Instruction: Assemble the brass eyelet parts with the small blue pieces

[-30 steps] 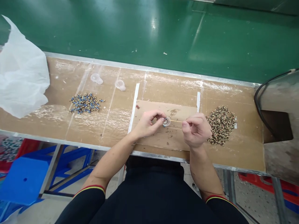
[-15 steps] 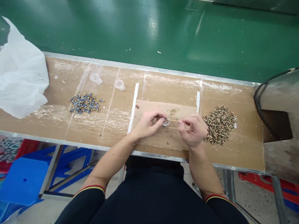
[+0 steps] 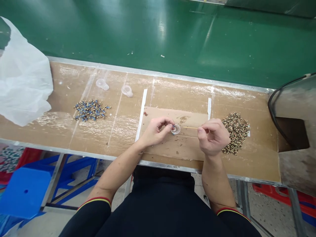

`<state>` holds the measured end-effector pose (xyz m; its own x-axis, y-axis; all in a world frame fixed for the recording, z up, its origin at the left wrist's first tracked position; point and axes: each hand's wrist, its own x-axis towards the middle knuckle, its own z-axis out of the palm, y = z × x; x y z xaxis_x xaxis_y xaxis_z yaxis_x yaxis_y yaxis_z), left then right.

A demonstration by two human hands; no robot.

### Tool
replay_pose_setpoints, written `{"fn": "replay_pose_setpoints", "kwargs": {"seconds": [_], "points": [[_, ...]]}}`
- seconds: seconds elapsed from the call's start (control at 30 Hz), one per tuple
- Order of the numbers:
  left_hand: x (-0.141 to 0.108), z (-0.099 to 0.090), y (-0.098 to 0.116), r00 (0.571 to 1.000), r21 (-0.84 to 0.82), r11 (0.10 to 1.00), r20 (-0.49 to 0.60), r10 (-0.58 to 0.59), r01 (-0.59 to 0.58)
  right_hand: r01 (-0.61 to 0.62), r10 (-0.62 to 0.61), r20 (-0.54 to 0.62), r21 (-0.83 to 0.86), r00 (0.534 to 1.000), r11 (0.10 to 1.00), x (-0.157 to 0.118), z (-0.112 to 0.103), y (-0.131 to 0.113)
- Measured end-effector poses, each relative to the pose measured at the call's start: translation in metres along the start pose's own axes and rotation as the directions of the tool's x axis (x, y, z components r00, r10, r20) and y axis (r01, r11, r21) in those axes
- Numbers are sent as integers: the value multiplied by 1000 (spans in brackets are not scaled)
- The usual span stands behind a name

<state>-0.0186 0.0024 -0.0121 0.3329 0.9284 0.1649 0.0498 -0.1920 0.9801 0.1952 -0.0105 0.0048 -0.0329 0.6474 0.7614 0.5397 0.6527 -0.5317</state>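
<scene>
My left hand (image 3: 159,131) is closed in a pinch on a small piece (image 3: 173,126) with a bit of blue, mostly hidden by the fingertips. Just beside those fingertips a small clear round dish (image 3: 176,129) rests on a flat cardboard sheet (image 3: 165,149). My right hand (image 3: 213,136) pinches a thin wooden stick (image 3: 190,127), whose tip points left toward the dish without touching it. Right of this hand lies a pile of small gold and dark pieces (image 3: 236,131). A smaller pile of blue and gold pieces (image 3: 91,110) is at the left.
Two translucent plastic cups (image 3: 102,84) (image 3: 127,91) lie behind the blue pile. A white sheet (image 3: 24,75) covers the left end. A black cable (image 3: 273,112) and a metal housing (image 3: 296,164) stand at the right. Beyond the table's back edge runs a green surface (image 3: 148,39).
My right hand has moved right with the stick, and its tip has come away from my left fingertips. My left hand has stayed nearly in place. More of the clear dish shows.
</scene>
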Motion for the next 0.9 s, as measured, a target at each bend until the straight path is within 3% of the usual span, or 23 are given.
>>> {"fn": "replay_pose_setpoints", "kwargs": {"seconds": [0.07, 0.17, 0.3, 0.37, 0.43, 0.47, 0.53, 0.57, 0.63, 0.73, 0.8, 0.9], "points": [[0, -1, -1, 1000, -46, 999, -5, -24, 24, 18, -17, 145, -5, 989, 1000, 1, -1, 3], [0, -4, -2, 999, -102, 994, -8, -46, 45, 84, -74, 386, -9, 920, 996, 0, 5, 6], [-1, -6, -2, 997, -162, 985, -23, -70, 65, 85, -105, 522, 63, 846, 994, -1, 4, 9], [0, -7, -1, 996, -191, 979, -33, -81, 73, 31, -47, 443, 44, 895, 999, 1, -9, 16], [0, -7, -1, 995, -220, 973, -41, -86, 74, -82, 105, 213, -115, 971, 990, 2, -27, 27], [1, -7, 0, 995, -233, 970, -47, -85, 72, -172, 190, 63, -222, 980, 960, 3, -37, 34], [2, -8, 0, 995, -252, 965, -61, -84, 66, -370, 328, -173, -372, 929, 852, 2, -57, 49], [2, -8, 1, 994, -259, 964, -70, -87, 66, -449, 389, -226, -409, 893, 794, 0, -66, 57], [3, -8, 1, 991, -269, 960, -85, -101, 75, -543, 519, -189, -452, 834, 708, -4, -80, 70], [3, -9, 0, 987, -280, 956, -104, -123, 89, -540, 633, 21, -502, 774, 675, -12, -92, 84], [4, -10, -1, 985, -282, 955, -119, -129, 91, -490, 625, 117, -517, 772, 702, -17, -93, 89], [4, -10, -2, 981, -284, 954, -131, -139, 98, -420, 582, 158, -548, 798, 724, -24, -89, 95]]}}
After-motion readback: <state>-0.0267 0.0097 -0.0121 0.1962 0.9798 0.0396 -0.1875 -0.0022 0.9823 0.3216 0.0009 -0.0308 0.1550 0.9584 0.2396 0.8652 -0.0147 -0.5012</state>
